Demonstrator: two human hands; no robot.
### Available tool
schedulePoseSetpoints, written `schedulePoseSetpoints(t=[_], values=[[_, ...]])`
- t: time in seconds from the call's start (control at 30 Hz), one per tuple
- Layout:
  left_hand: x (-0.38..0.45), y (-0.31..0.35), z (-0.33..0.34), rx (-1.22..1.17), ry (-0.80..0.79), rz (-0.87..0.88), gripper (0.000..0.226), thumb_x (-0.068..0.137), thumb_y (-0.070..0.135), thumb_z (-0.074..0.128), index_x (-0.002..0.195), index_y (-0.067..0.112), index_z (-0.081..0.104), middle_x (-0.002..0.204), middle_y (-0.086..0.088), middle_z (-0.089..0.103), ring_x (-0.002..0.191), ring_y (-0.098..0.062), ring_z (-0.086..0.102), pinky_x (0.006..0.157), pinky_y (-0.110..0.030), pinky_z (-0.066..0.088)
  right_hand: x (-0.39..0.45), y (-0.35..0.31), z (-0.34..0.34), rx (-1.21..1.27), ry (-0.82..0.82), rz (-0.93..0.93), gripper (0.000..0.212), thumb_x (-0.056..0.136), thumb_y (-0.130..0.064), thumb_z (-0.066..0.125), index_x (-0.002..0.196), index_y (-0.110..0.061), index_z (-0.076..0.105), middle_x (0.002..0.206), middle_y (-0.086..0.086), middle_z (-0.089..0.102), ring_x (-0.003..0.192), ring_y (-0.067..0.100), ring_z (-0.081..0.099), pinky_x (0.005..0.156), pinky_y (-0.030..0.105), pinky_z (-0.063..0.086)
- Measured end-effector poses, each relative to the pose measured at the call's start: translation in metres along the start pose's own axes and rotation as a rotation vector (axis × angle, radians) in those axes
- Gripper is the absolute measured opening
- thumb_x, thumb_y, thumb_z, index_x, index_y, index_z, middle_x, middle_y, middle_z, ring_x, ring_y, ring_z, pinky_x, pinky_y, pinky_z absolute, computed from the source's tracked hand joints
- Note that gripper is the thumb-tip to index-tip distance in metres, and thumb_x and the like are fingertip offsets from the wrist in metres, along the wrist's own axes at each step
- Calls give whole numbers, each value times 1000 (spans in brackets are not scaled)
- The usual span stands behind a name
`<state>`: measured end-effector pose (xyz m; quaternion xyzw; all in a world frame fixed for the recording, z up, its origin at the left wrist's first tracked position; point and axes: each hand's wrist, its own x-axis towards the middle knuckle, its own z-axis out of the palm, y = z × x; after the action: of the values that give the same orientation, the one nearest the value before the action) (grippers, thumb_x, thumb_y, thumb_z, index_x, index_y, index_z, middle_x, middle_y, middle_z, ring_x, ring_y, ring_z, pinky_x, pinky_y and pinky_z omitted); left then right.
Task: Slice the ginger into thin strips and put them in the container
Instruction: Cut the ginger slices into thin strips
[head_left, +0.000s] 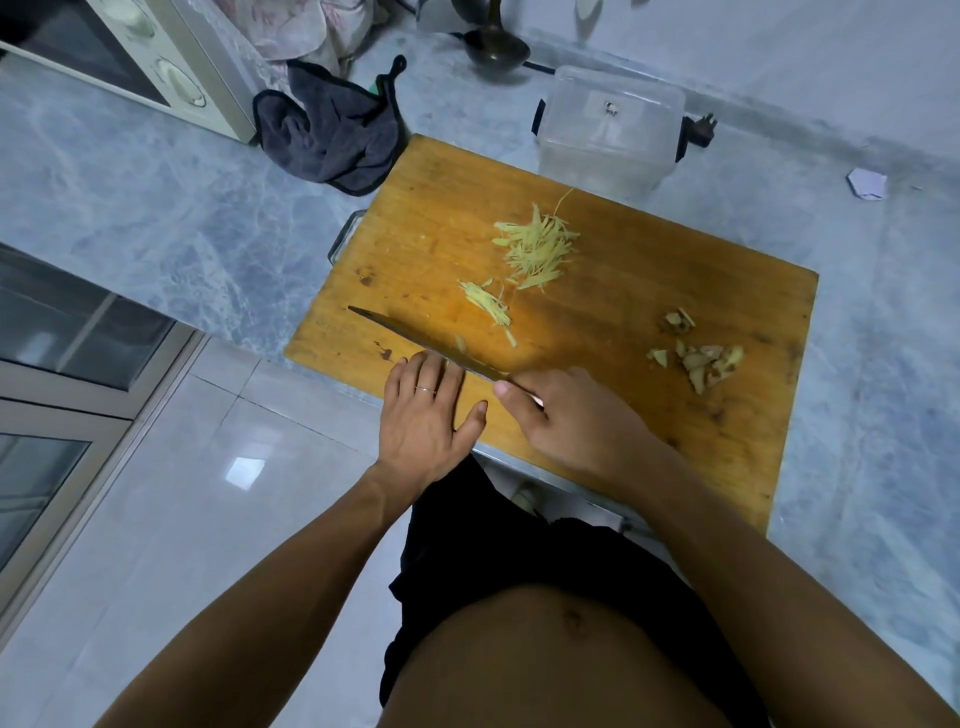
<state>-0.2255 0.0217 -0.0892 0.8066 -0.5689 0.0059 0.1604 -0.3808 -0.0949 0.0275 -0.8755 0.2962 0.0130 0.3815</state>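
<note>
Two piles of ginger strips (535, 247) lie mid-board, beyond the knife (415, 340), short of the container (608, 130). Right hand (566, 415) grips the handle; left hand (423, 410) flat, fingers straight, nearer blade.

Kitchen setting, seen from above: a grey-blue marbled table (156, 208) runs across the scene and meets a pale wall (779, 52) at the far side, under dim, cool light. At the far left stands a cream oven (171, 67) with two round dials, a crumpled dark cloth (332, 135) lying just beside it, and a dark ladle (493, 47) rests near the wall. Below the table edge, glossy pale floor tiles (208, 493) carry a small bright reflection, with a glass-panelled cabinet front (62, 332) at the left.
</note>
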Motion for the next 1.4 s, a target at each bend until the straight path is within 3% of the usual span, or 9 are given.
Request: schedulePoseSetpoints(t=[0.13, 0.27, 0.53, 0.67, 0.87, 1.4], values=[[1, 3, -2, -24, 11, -11, 56, 91, 49, 52, 125, 5, 60, 126, -19, 56, 120, -37, 48, 106, -50, 35, -4, 2, 2, 96, 7, 30, 45, 105, -41, 41, 64, -24, 35, 54, -1, 38, 50, 17, 36, 52, 34, 25], [5, 12, -8, -146, 49, -97, 50, 90, 44, 61, 124, 7, 62, 131, -15, 54, 120, -32, 45, 104, -47, 35, -6, 3, 1, 243, 55, 90, 46, 105, -38, 41, 65, -16, 34, 58, 0, 32, 54, 10, 30, 54, 31, 21], [0, 26, -13, -240, 6, -181, 52, 90, 44, 58, 131, 12, 61, 139, -16, 46, 128, -29, 34, 104, -60, 37, -1, -2, 8, 238, 45, 161, 48, 105, -43, 37, 70, -10, 38, 59, 1, 35, 55, 14, 32, 57, 32, 24], [-3, 22, -12, -229, -29, -145, 55, 91, 47, 54, 135, 13, 59, 144, -12, 46, 132, -30, 33, 108, -58, 33, 3, -3, 6, 226, -2, 162, 48, 105, -44, 37, 69, -12, 37, 60, 3, 35, 56, 13, 33, 57, 34, 25], [3, 4, -13, -137, -61, -11, 61, 90, 52, 51, 135, 11, 59, 142, -9, 54, 140, -31, 35, 118, -51, 15, 5, -2, -6, 227, -5, 158, 49, 105, -46, 36, 68, -13, 37, 64, 6, 34, 57, 14, 32, 58, 33, 24], [9, -6, -11, -67, -33, 79, 60, 86, 54, 55, 129, 13, 63, 132, -9, 60, 132, -33, 45, 117, -55, 22, 4, -6, 1, 225, -8, 191, 50, 105, -47, 34, 68, -14, 38, 62, 3, 39, 57, 13, 36, 58, 34, 26]])
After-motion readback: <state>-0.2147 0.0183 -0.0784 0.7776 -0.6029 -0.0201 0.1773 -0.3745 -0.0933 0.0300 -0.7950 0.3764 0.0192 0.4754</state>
